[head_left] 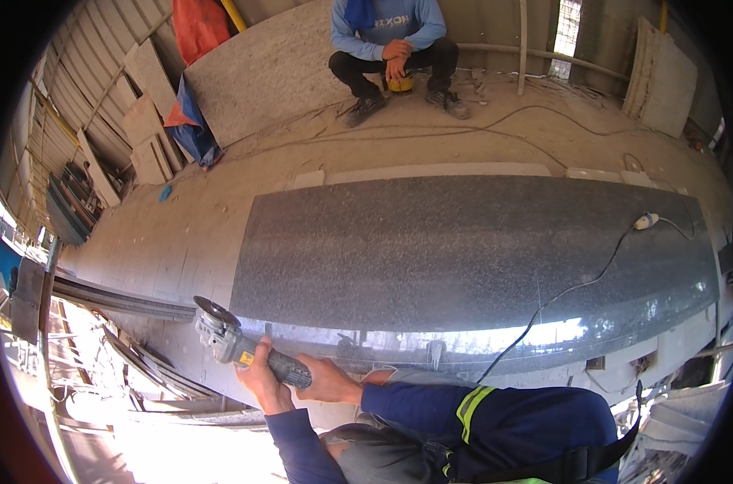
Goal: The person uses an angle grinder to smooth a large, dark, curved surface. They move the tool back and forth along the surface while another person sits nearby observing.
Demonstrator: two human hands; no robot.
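Both my hands are on an angle grinder, held just off the near left corner of a dark speckled stone slab. My left hand is wrapped round the body, close behind the metal gear head. At the rear end, my right hand grips the handle. The dark round disc tilts upward at the far left end of the tool, apart from the slab. I cannot tell whether the disc spins.
A black cable crosses the slab to a white plug connector. Beyond the slab sits a person with hands together. Stone sheets lean at the back, and metal bars lie at the left. More cable trails over the dusty floor.
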